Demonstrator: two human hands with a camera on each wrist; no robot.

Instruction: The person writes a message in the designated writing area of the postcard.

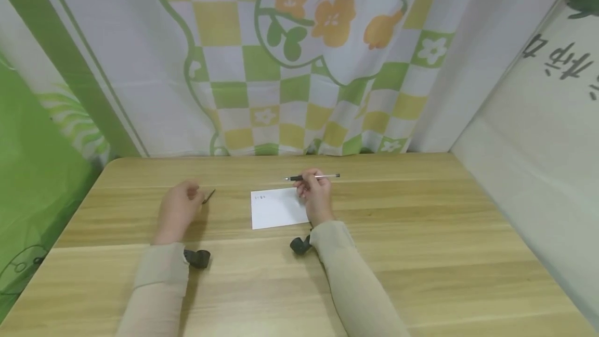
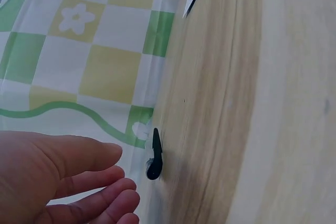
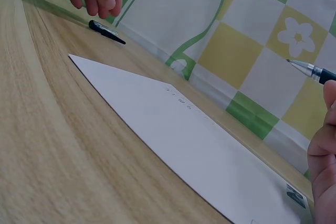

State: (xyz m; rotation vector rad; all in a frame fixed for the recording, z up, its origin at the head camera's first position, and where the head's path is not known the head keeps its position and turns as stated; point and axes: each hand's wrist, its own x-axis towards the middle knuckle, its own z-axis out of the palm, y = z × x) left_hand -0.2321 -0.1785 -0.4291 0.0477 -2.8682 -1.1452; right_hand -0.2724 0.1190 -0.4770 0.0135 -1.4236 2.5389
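In my right hand (image 1: 315, 194) I hold a gel pen (image 1: 328, 175) with a clear barrel and black grip. Its bare metal tip points left, above the table. Below that hand lies a white card or envelope (image 1: 276, 209), partly covered by it, with small marks along one edge and a dark stamp-like picture (image 3: 295, 195) in a corner. My left hand (image 1: 180, 207) hovers at the left with relaxed fingers and nothing in them. Just beside its fingertips, a black pen cap (image 2: 155, 158) with a clip lies on the table, apart from the hand.
Everything lies on a wood-grain table (image 1: 421, 274). A checked, flowered curtain (image 1: 304, 92) hangs along its far edge, and a pale wall sheet (image 1: 538, 144) with dark characters stands on the right. Black wrist cameras (image 1: 198, 259) sit at both cuffs.
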